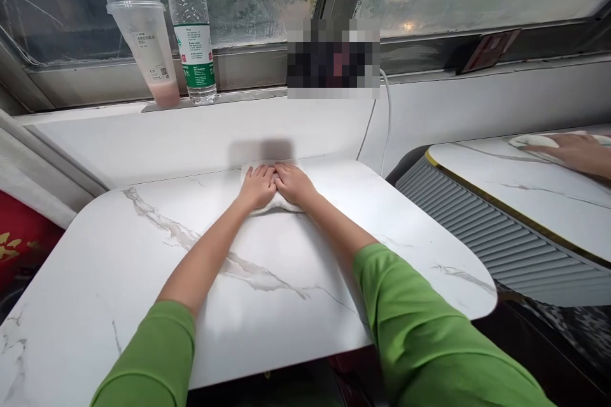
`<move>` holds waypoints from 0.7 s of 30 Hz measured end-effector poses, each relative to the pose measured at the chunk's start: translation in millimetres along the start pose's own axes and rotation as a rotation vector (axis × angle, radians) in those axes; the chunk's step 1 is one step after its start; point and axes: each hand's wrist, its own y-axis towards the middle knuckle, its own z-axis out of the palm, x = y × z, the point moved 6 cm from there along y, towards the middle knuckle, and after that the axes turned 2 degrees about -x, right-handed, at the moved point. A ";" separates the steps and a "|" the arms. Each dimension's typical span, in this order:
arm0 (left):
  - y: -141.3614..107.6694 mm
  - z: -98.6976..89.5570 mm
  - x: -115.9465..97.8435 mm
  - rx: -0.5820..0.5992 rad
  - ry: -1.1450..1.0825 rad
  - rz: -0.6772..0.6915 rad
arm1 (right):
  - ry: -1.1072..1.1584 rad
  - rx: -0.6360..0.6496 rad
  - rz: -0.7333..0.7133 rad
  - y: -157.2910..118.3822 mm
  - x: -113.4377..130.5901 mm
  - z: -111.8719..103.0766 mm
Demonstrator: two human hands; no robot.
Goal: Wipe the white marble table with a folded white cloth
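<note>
A folded white cloth (pixel 279 205) lies near the back edge of a white, marble-patterned table (pixel 286 324). Both of my hands press on it side by side, touching at the thumbs. My left hand (pixel 258 187) rests palm down, its fingers stretched forward and slightly apart on the cloth. Beside it, my right hand (pixel 294 184) also lies over the cloth, with its fingers extended toward the wall. The undersides of both palms are hidden.
On the window ledge stand a lidded plastic cup (pixel 146 44) with a straw and a clear bottle (pixel 195 54). A white cable (pixel 389 114) hangs behind the table. At right, another person's hand (pixel 575 151) rests on a cloth on a second table (pixel 548 203).
</note>
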 end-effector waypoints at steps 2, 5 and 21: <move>8.0 -0.2 7.4 -0.013 -0.003 0.008 | 0.002 -0.002 0.025 7.7 -1.9 2.5; 8.5 -0.4 9.1 -0.021 0.010 0.020 | -0.003 -0.013 0.039 7.7 -2.4 2.2; -168.9 -22.0 -63.9 0.073 0.171 0.171 | -0.046 -0.035 -0.083 -156.5 100.1 -38.9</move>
